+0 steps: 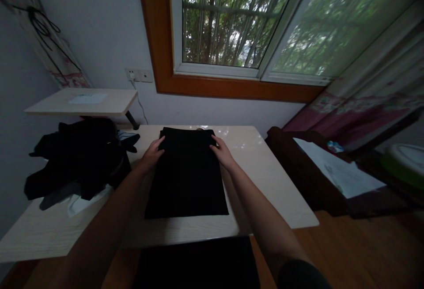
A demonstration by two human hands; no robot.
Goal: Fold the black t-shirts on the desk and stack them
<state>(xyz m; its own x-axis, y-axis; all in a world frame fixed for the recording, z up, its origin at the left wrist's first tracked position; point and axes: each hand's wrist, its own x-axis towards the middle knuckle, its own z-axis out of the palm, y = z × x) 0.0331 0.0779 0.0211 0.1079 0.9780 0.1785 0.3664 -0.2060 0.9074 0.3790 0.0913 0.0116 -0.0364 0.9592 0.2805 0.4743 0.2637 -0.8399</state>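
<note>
A folded black garment (188,174) lies as a flat, roughly rectangular stack on the pale table in front of me. My left hand (153,153) holds its left edge near the far corner, thumb and a finger showing on the cloth. Opposite it, my right hand (222,152) grips the right edge at about the same height. The remaining fingers of both hands are mostly hidden at the garment's sides. Which kind of garment it is, the dark folds do not show.
Left of the garment, a heap of mostly black clothes (82,156) sits partly under a small raised shelf (115,101) bearing a paper sheet (88,99). The table (271,178) extends right. Beyond it stands dark furniture (298,183) with a white sheet (341,169). A window is behind.
</note>
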